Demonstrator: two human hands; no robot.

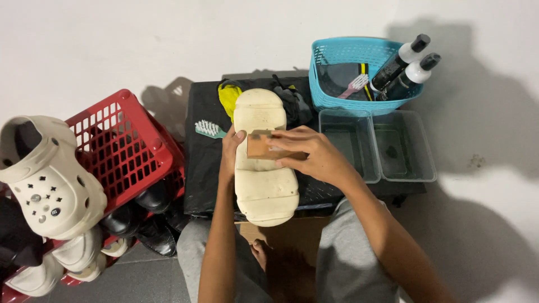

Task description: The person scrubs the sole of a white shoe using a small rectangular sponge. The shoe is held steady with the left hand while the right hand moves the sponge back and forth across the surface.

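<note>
Clog (264,163), cream, sole up, lies across the middle of the black-covered surface (196,168); its long axis runs 12 to 6 o'clock, heel end toward your knees.

Left hand (229,152): your fingers wrap the clog's 9 o'clock edge, steadying it.

Right hand (314,154): your fingers are closed on a small brown rectangular block (259,145), pressed flat on the sole at mid-length. This hand is the nearer one to the sole's face.

Around it:
- teal-handled brush (209,129), at 10 o'clock, just beside the clog;
- two clear tubs (377,147), at 3 o'clock;
- blue basket (359,70) with two black bottles (407,67), at 1 o'clock;
- red crate (126,148) of shoes, at 9 o'clock, well apart.

Nothing blocks the sole.
</note>
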